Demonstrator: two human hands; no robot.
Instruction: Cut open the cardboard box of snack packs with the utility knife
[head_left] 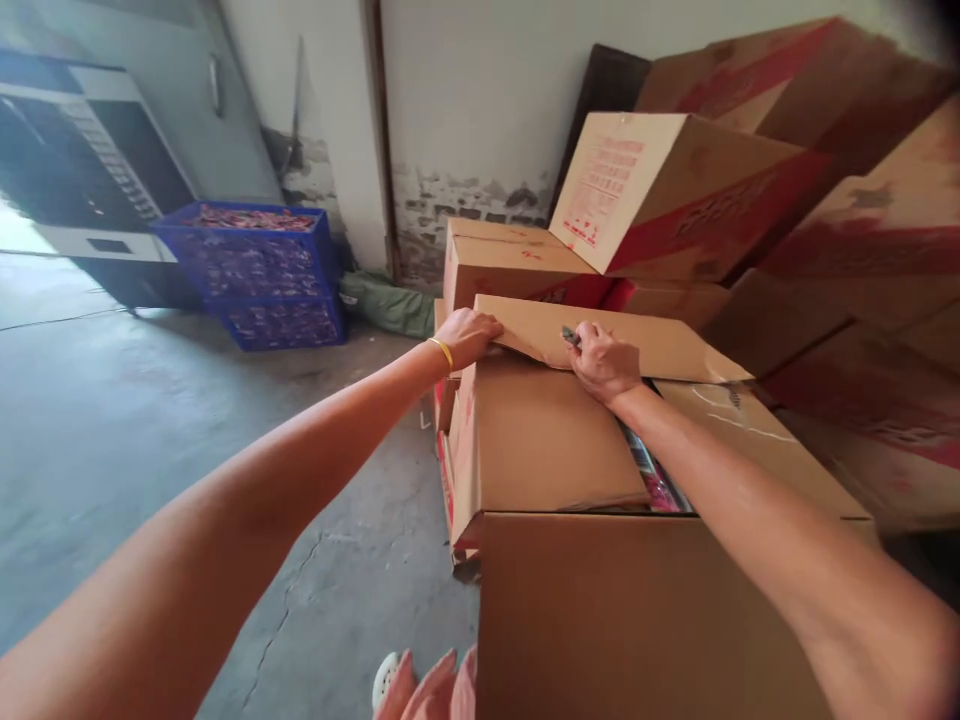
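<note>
Carton: the near cardboard carton (660,610) stands right in front of the person, its base out of view
Left hand: the left hand (471,338) is at the far left corner of the carton's top, fingers bent over the left end of the far flap (660,342); whether it pinches the cardboard I cannot tell
Right hand: the right hand (606,365) is closed round a small grey tool (571,337), its exact kind unclear, at the middle of the far flap's near edge
Flaps: the left flap (559,440) and the right flap (724,415) lie inward, a gap between them
Contents: printed packets (660,492) show in that gap, by the near edge
Beyond the far edge: red-printed cartons (697,200) in a pile
Floor: blue crates (277,265) stacked at the left, a green sack (394,305) just beside them
</note>
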